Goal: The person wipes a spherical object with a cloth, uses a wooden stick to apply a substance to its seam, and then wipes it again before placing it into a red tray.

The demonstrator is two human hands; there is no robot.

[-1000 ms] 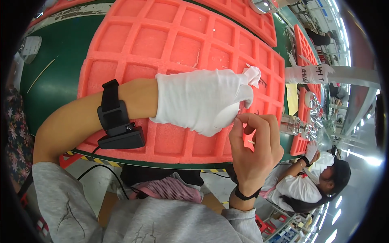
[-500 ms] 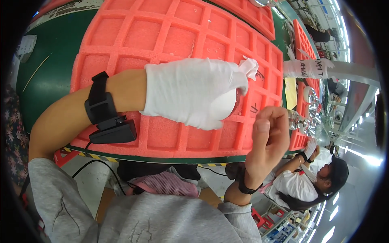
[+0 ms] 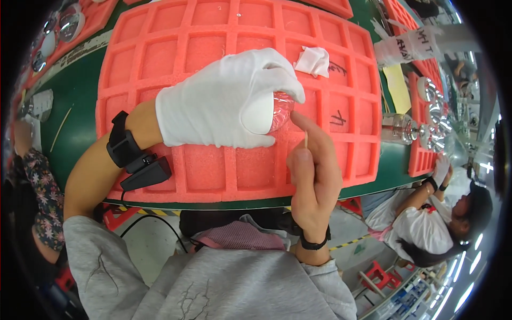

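Observation:
In a white glove, my left hand is closed round a rounded piece with a white base and a clear, shiny dome. The dome points to the right, above the red foam tray. My bare right hand pinches a thin wooden stick between thumb and fingers, tip up. Its index finger reaches to the lower right edge of the dome; whether it touches I cannot tell. A crumpled white cloth lies on the tray beyond both hands.
Right of the tray stand a clear jar and a yellow sheet. Another red tray farther right holds several clear domes. A thin stick lies on the green tabletop at left. A person works at the right.
My left hand has turned and drawn back from the cloth, so the clear dome now shows. My right hand has come left to the dome, and its stick is now visible.

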